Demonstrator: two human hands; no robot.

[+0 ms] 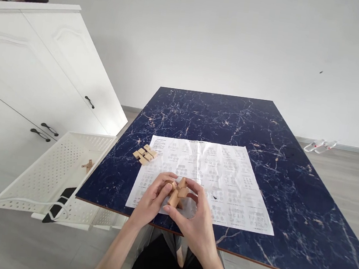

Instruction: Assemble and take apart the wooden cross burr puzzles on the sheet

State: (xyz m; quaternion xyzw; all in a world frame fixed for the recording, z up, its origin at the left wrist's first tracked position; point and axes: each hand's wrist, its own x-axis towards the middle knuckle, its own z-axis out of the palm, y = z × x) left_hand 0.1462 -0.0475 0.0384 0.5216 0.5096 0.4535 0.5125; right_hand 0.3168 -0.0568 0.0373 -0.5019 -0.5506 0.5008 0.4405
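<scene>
Both hands hold a wooden interlocking puzzle [177,193] made of several crossing light-brown pieces, just above the lower part of a printed sheet. My left hand [154,195] grips its left side, with the thumb on top and the fingers curled round a rounded piece. On the right, my right hand [194,209] closes round the puzzle with its thumb low in front and its fingers behind. The creased white instruction sheet [228,163] lies flat beneath them, covered in small diagrams. Another wooden block puzzle [144,154] rests on the sheet's upper left edge.
The dark blue marble-patterned table [215,117] carries these things. To the left stand a white perforated basket [46,165] with a small wooden piece [87,165] inside and a white cabinet [42,72]. Clear slippers [320,146] are on the floor at right.
</scene>
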